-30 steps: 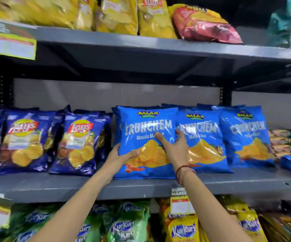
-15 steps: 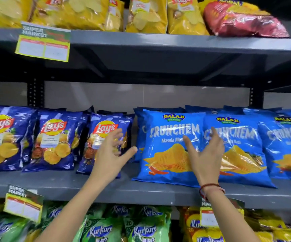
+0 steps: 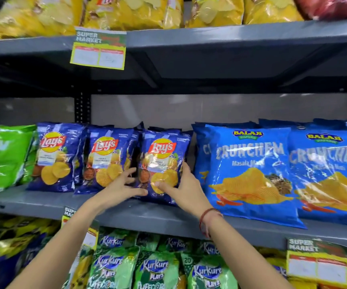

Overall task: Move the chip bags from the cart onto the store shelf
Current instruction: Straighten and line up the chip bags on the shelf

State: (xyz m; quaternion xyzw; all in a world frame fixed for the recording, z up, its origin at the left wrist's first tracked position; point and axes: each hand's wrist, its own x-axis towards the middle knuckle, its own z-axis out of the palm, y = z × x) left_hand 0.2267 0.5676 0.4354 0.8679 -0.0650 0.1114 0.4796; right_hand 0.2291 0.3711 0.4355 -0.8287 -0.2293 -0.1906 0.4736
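Both arms reach up to the middle shelf [image 3: 168, 217]. The left hand [image 3: 122, 187], fingers spread, touches the dark blue Lay's bag [image 3: 164, 163] at its lower left; the right hand [image 3: 184, 189] cups its right edge, fingers loosely open.

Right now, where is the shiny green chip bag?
In the head view, the shiny green chip bag stands at the middle shelf's far left, beside the dark blue Lay's bags.
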